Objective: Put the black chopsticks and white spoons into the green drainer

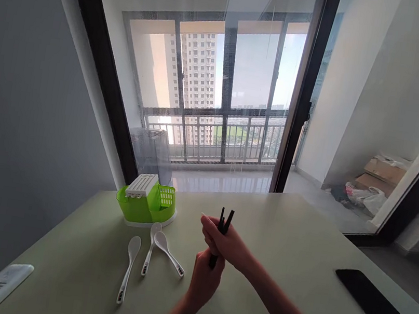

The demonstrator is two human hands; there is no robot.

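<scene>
Several black chopsticks [229, 220] are bunched together, standing roughly upright over the table. My right hand [228, 245] wraps round them higher up, with their tips sticking out above its fingers. Just below, my left hand [206, 276] is closed round the lower part of the bundle, touching my right hand. Left of my hands lie three white spoons: one apart [132, 258], and two crossing, a rear spoon [150, 250] and a front spoon [167, 250]. Behind them stands a green utensil holder [134, 210] with a white slotted top and a basket side.
The pale table [266, 302] carries a white power strip [1, 283] at its left edge and a long black flat object [378, 313] at the right. A grey wall rises on the left. Beyond the table is a dark-framed glass door [301, 86]; cardboard boxes [386, 173] and bags lie past it.
</scene>
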